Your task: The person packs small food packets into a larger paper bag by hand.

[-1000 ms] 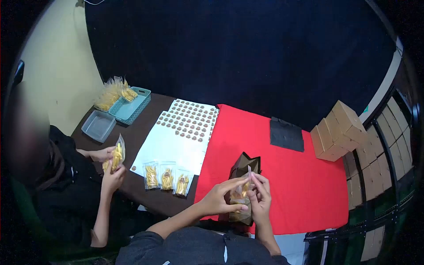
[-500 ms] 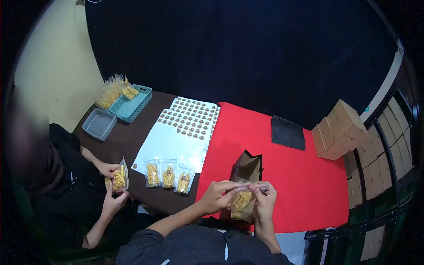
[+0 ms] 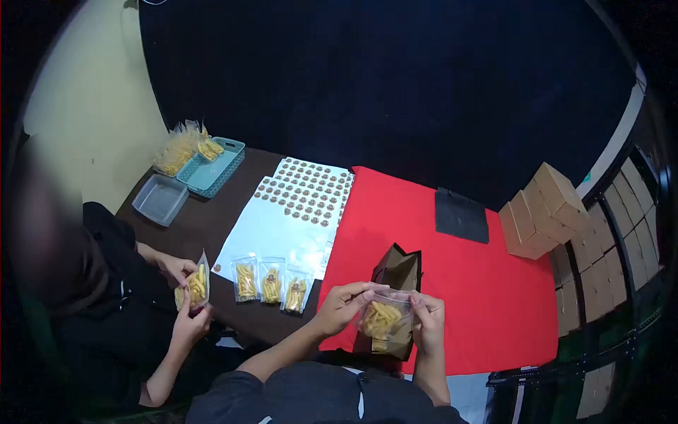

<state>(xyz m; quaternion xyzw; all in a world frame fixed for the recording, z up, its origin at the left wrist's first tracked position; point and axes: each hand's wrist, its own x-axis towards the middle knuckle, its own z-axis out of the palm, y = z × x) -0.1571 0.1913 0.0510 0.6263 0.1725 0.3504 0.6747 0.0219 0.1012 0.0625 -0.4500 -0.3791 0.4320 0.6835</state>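
Note:
A clear zip pouch of yellow stick snacks hangs between my two hands. My left hand pinches its top left corner, and my right hand grips the top right corner. Behind and below the pouch stands an open brown paper bag on the red cloth; the pouch hides part of its mouth. Left of my hands, several filled pouches lie in a row along the near edge of the white sticker sheets.
At left a co-worker's hands hold another snack pouch. Farther back are a teal basket, a grey plastic tub and heaped snack packs. A black flat piece and cardboard boxes sit at the right.
My hands have moved apart along the pouch's top edge, which is now stretched wider with its front facing me. The co-worker's hands and pouch have shifted slightly.

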